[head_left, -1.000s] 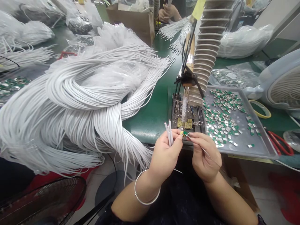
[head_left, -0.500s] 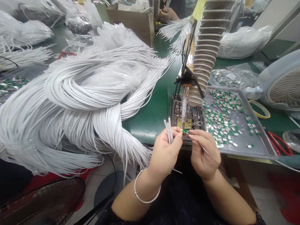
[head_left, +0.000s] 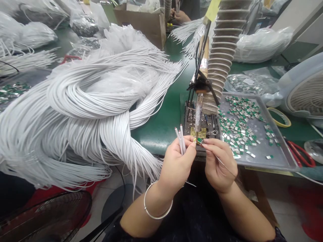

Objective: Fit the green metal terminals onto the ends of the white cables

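Note:
My left hand [head_left: 176, 164] is shut around several white cables [head_left: 181, 141], their stripped ends pointing up and away from me. My right hand [head_left: 219, 164] pinches thin metal tweezers [head_left: 228, 169], with a small green-and-silver chip [head_left: 200, 140] at their tip. That chip sits just beside my left fingertips. Right in front of both hands stands a soldering iron [head_left: 198, 117], held tip-down in a clamp stand over a yellow sponge [head_left: 198, 132]. A silver bangle [head_left: 157, 205] circles my left wrist.
A huge bundle of white cables [head_left: 83, 111] lies left on the green bench. To the right, a metal tray [head_left: 264, 148] holds several green-and-silver chips. A ribbed duct [head_left: 222, 57] rises behind the iron. Red scissors [head_left: 300, 154] lie far right; a co-worker's hand [head_left: 180, 16] shows beyond a cardboard box [head_left: 140, 23].
Both my hands have risen slightly toward the soldering iron. The cable ends in my left hand now lean a little more to the left, and the chip stays at the tweezer tip.

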`<state>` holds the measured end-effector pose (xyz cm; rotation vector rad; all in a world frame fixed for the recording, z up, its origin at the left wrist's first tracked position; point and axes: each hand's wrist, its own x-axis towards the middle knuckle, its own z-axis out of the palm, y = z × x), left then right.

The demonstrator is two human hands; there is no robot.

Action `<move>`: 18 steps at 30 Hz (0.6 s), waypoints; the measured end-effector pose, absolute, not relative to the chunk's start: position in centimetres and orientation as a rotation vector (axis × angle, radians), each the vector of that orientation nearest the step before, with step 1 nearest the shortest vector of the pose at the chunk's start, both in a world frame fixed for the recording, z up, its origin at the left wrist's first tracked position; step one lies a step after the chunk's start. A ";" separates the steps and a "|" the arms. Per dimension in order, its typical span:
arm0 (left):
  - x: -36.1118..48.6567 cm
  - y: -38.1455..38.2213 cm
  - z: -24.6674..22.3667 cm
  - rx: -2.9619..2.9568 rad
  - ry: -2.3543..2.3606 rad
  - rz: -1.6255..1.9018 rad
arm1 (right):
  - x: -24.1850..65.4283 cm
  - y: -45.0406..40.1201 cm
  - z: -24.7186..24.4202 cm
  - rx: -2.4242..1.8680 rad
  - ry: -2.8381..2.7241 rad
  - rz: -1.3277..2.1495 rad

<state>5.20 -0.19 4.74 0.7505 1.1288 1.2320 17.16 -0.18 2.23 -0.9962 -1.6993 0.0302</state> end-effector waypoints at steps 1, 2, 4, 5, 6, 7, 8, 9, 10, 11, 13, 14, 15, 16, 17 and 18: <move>5.2 -0.2 4.7 0.758 1.145 1.234 | 17.2 -0.2 2.3 -1.000 -1.701 0.029; 5.2 -0.2 4.7 0.765 1.157 1.234 | 17.2 -0.2 2.3 -1.003 -1.703 0.031; 5.1 -0.2 4.6 0.770 1.162 1.233 | 17.1 -0.2 2.4 -1.004 -1.703 0.035; 5.1 -0.2 4.6 0.768 1.155 1.233 | 17.1 -0.2 2.4 -1.004 -1.701 0.039; 5.1 -0.3 4.5 0.763 1.143 1.232 | 17.1 -0.3 2.4 -1.003 -1.699 0.044; 5.1 -0.3 4.4 0.756 1.127 1.231 | 17.2 -0.3 2.3 -1.003 -1.697 0.054; 5.1 -0.3 4.4 0.750 1.111 1.230 | 17.2 -0.4 2.2 -1.005 -1.696 0.066; 5.1 -0.3 4.3 0.746 1.098 1.230 | 17.2 -0.4 2.1 -1.004 -1.694 0.077; 5.1 -0.3 4.3 0.744 1.090 1.231 | 17.2 -0.5 2.0 -1.003 -1.694 0.086; 5.1 -0.3 4.2 0.746 1.087 1.234 | 17.2 -0.5 1.9 -1.001 -1.693 0.093; 5.1 -0.3 4.1 0.756 1.102 1.237 | 17.3 -0.5 1.8 -1.002 -1.694 0.098; 5.1 -0.3 4.1 0.759 1.114 1.235 | 17.3 -0.6 1.7 -1.007 -1.695 0.099; 5.1 -0.4 4.0 0.760 1.127 1.231 | 17.3 -0.6 1.7 -1.013 -1.697 0.099; 5.1 -0.4 4.0 0.758 1.138 1.225 | 17.3 -0.6 1.6 -1.017 -1.697 0.099; 5.0 -0.4 4.0 0.757 1.142 1.218 | 17.3 -0.6 1.6 -1.016 -1.696 0.100; 5.0 -0.4 3.9 0.759 1.140 1.210 | 17.3 -0.6 1.5 -1.007 -1.692 0.105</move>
